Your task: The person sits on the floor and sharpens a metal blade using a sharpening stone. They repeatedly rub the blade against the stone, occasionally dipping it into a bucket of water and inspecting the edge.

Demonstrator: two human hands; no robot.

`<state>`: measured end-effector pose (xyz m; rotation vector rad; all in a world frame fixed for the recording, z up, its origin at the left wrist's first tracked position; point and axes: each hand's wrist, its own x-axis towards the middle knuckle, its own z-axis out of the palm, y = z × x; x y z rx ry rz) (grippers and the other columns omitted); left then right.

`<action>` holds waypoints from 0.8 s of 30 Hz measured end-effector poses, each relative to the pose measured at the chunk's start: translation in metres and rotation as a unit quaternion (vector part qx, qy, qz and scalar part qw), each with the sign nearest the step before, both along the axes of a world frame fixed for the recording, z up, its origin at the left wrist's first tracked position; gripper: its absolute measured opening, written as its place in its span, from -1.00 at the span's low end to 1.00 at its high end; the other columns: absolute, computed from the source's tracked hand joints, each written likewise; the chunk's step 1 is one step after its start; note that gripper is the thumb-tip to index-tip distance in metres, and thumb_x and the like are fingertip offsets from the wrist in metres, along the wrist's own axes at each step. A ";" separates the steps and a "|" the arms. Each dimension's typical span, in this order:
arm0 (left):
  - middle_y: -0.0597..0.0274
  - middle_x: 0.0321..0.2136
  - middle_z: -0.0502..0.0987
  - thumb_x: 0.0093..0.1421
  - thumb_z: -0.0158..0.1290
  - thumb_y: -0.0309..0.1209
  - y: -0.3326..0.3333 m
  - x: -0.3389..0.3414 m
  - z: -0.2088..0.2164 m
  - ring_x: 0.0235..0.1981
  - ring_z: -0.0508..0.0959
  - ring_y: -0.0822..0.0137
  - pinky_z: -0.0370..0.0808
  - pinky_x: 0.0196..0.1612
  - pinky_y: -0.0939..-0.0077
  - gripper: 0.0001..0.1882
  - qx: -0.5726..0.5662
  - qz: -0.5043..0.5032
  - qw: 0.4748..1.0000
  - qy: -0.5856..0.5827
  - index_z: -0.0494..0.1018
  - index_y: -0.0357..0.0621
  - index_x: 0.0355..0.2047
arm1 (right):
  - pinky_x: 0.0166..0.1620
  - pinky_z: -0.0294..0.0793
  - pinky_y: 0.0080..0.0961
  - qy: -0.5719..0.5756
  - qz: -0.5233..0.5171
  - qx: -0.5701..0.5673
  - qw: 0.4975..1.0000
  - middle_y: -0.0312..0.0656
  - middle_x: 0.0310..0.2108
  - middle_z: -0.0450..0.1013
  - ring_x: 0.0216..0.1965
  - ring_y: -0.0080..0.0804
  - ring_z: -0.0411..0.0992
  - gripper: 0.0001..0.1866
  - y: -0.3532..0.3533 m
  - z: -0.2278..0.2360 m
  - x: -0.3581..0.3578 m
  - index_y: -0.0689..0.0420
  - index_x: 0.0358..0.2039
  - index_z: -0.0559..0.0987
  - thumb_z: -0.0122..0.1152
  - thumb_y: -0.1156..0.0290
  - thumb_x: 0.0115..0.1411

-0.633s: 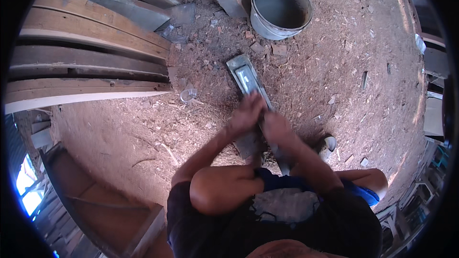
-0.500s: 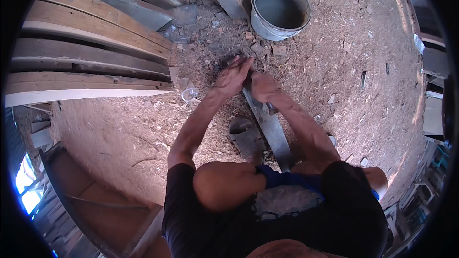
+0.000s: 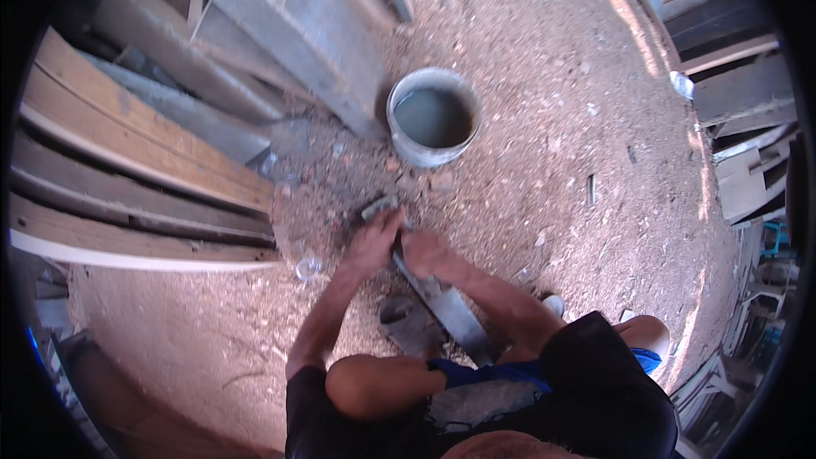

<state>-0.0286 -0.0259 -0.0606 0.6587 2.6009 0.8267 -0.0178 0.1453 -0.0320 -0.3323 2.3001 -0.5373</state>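
Observation:
My left hand (image 3: 374, 242) and my right hand (image 3: 425, 252) meet over the far end of a long, flat grey strip (image 3: 463, 323), which widens toward my body between my legs. Both sets of fingers are closed and pressed together. Something dark and thin shows between them, but blur and the fingers hide what it is. A pale grey block-like piece (image 3: 378, 206) sticks out just beyond my left fingertips. Left of the strip, near my knee, is a grey slipper (image 3: 410, 325).
A bucket (image 3: 435, 155) of murky grey water stands beyond my hands. Stacked timber planks (image 3: 161, 178) lie to the left, with a large grey beam (image 3: 280, 34) behind them. A clear plastic cup (image 3: 308, 269) sits on the dirt floor (image 3: 527, 178). More wood pieces (image 3: 748, 93) line the right.
The view has tilted, so bucket, planks and hands appear lower. My left fingers, stretched out before, now look more curled, and the pale grey piece beyond them shows more.

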 end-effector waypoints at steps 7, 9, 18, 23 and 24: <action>-0.22 0.14 0.50 0.23 0.11 -0.47 0.014 0.149 -0.059 0.24 0.47 -0.22 0.48 0.28 0.04 -0.52 0.110 -0.039 0.984 0.132 0.43 -0.31 0.17 | -0.13 0.66 0.00 -0.037 -0.016 0.029 0.999 0.11 -0.20 0.63 -0.21 0.11 0.65 -0.61 0.019 0.000 0.152 0.28 0.09 0.47 0.06 0.41 0.27; -0.23 0.16 0.49 0.17 0.08 -0.59 0.010 0.091 -0.035 0.27 0.45 -0.18 0.44 0.32 0.09 -0.51 0.105 -0.005 0.991 0.087 0.44 -0.27 0.16 | -0.15 0.66 -0.02 -0.009 0.002 0.009 1.000 0.09 -0.23 0.63 -0.25 0.08 0.65 -0.67 0.011 -0.012 0.098 0.26 0.02 0.51 0.05 0.42 0.28; -0.31 0.17 0.47 0.22 0.09 -0.51 0.013 0.114 -0.035 0.19 0.51 -0.23 0.45 0.30 -0.01 -0.46 0.113 0.033 0.990 0.083 0.38 -0.32 0.23 | -0.07 0.66 -0.05 -0.064 0.024 0.014 0.998 0.15 -0.16 0.63 -0.14 0.11 0.65 -0.55 0.017 0.013 0.086 0.32 0.12 0.49 0.07 0.40 0.25; -0.29 0.19 0.47 0.21 0.02 -0.57 0.007 0.115 -0.034 0.28 0.44 -0.16 0.36 0.38 0.08 -0.46 0.105 -0.031 0.991 0.083 0.37 -0.32 0.24 | -0.10 0.67 -0.05 -0.070 0.013 0.023 0.997 0.17 -0.25 0.63 -0.18 0.15 0.65 -0.61 0.008 -0.016 0.122 0.32 0.05 0.52 0.04 0.41 0.27; -0.27 0.18 0.47 0.16 0.05 -0.62 0.003 0.084 -0.037 0.26 0.47 -0.16 0.42 0.34 0.11 -0.42 0.091 -0.017 0.990 0.109 0.37 -0.30 0.23 | -0.12 0.67 -0.04 -0.020 -0.018 -0.002 1.000 0.15 -0.28 0.63 -0.20 0.14 0.65 -0.65 0.002 -0.014 0.089 0.31 0.00 0.54 0.05 0.41 0.26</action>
